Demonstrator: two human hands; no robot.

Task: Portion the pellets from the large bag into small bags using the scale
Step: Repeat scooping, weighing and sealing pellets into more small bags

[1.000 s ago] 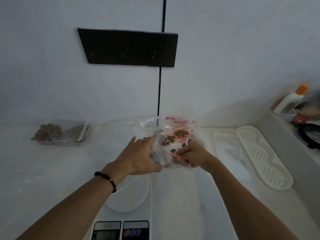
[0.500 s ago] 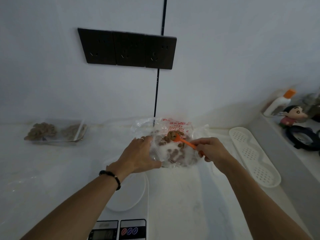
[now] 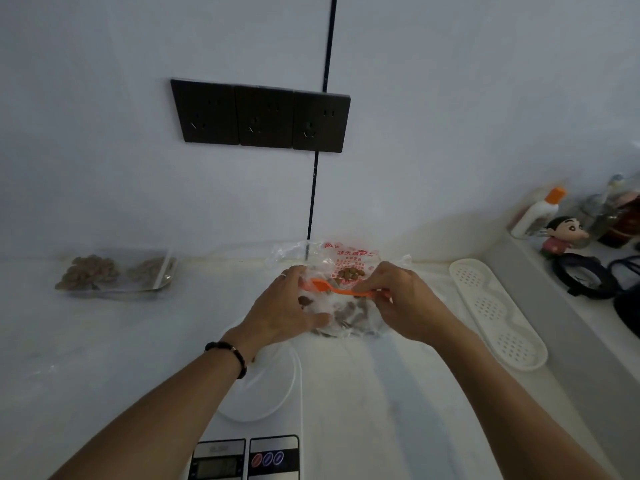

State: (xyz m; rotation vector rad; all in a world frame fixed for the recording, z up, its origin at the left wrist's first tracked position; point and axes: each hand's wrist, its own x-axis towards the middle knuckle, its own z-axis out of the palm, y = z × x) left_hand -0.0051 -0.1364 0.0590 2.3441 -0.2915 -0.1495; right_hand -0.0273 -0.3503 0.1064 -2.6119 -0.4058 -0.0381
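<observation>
A pale countertop (image 3: 104,341) is being viewed from above, with two bare forearms reaching away from the camera toward the far wall. A large clear plastic bag with red printing (image 3: 349,258), holding brown pellets (image 3: 350,273), is lying at the far middle of the counter, directly between and under both hands. The left hand (image 3: 284,310), with a dark bead bracelet (image 3: 228,355) worn at the wrist, is being curled around the left edge of the bag, thumb near and fingers far, with clear film gathered in its grip. Whether a separate small bag is also being held there cannot be told. The right hand (image 3: 401,299) is pinching the handle of a small orange plastic spoon (image 3: 341,289), which is being held level over the bag with its bowl pointing left, close to the left fingers. A white digital kitchen scale (image 3: 256,455) with a round white platform is sitting near the camera, just below the left wrist. A clear rectangular tray of brown pellets (image 3: 116,273) is resting far left by the wall. A long white perforated plastic tray (image 3: 495,313) is lying to the right. Three dark wall sockets (image 3: 261,116) are mounted above.
</observation>
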